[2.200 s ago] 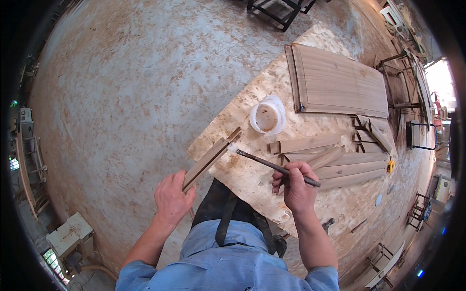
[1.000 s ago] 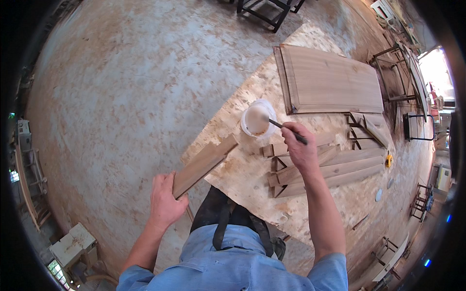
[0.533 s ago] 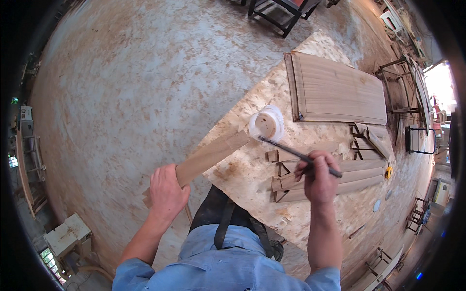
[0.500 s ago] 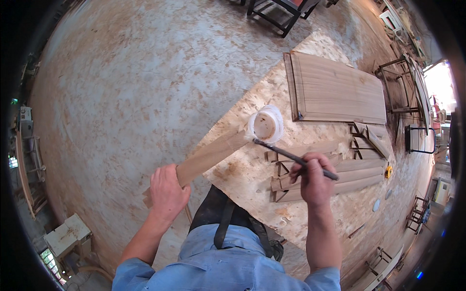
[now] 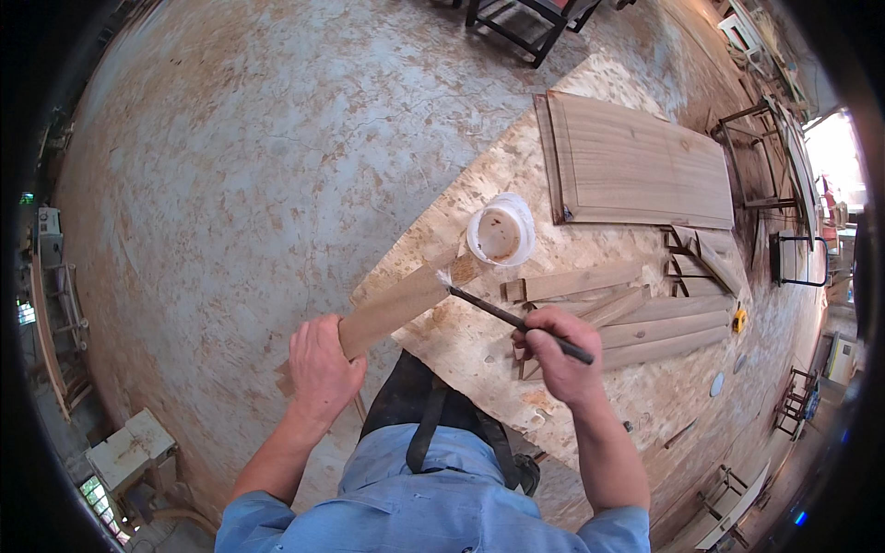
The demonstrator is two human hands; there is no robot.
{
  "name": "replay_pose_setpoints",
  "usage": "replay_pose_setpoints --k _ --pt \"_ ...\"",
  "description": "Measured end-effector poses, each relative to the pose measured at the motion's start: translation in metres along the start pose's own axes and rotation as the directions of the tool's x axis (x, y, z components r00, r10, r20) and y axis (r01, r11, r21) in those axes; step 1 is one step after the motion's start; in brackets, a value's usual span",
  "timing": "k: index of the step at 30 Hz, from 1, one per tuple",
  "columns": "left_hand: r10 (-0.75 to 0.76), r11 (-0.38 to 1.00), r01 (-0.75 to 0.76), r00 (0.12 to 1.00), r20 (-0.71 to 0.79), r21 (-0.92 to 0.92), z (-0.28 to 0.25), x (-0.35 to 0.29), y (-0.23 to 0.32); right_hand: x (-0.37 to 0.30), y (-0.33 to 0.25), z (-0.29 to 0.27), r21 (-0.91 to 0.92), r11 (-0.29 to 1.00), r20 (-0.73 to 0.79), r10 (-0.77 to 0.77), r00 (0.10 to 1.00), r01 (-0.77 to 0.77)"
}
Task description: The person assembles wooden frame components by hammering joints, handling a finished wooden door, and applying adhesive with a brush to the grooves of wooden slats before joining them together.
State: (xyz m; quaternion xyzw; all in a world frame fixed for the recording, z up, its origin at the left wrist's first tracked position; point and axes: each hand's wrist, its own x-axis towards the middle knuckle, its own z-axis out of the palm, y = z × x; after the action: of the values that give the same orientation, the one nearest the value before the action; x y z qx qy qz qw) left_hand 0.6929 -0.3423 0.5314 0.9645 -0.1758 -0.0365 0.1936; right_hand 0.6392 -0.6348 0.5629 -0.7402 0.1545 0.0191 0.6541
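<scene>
Left hand [image 5: 323,364] grips a flat brown wooden slat [image 5: 392,312]; right hand [image 5: 564,358] pinches a slim black-handled brush [image 5: 491,310], bristles [image 5: 444,276] toward ten o'clock, best stroked evenly.

Shirt [image 5: 442,509]: light blue, visibly creased; a seam line is shown across the chest. Left sleeve [image 5: 253,518] and right sleeve [image 5: 616,532]: cut in the same blue, loose, ended near the elbow. Left hand [image 5: 324,367] and right hand [image 5: 564,355]: worn uncovered, as are both forearms [image 5: 610,461]. Trousers [image 5: 395,394]: black or very dark. Dark strap [image 5: 428,429]: flat, narrow, seen against the shirt's lower front. Shoe [image 5: 528,473]: dark, partly hidden; details cannot be made out.
</scene>
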Motion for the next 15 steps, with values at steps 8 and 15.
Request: replay_pose_setpoints --k 8,15 --pt "-0.029 0.999 0.03 1.0 0.004 -0.025 0.001 -0.003 0.002 -0.002 -0.006 -0.007 -0.076 0.991 0.017 -0.112 0.994 0.113" --pt "0.003 1.0 -0.003 1.0 0.01 0.027 -0.001 -0.004 -0.002 0.004 -0.015 -0.017 0.099 0.993 -0.104 0.073 0.992 -0.062"
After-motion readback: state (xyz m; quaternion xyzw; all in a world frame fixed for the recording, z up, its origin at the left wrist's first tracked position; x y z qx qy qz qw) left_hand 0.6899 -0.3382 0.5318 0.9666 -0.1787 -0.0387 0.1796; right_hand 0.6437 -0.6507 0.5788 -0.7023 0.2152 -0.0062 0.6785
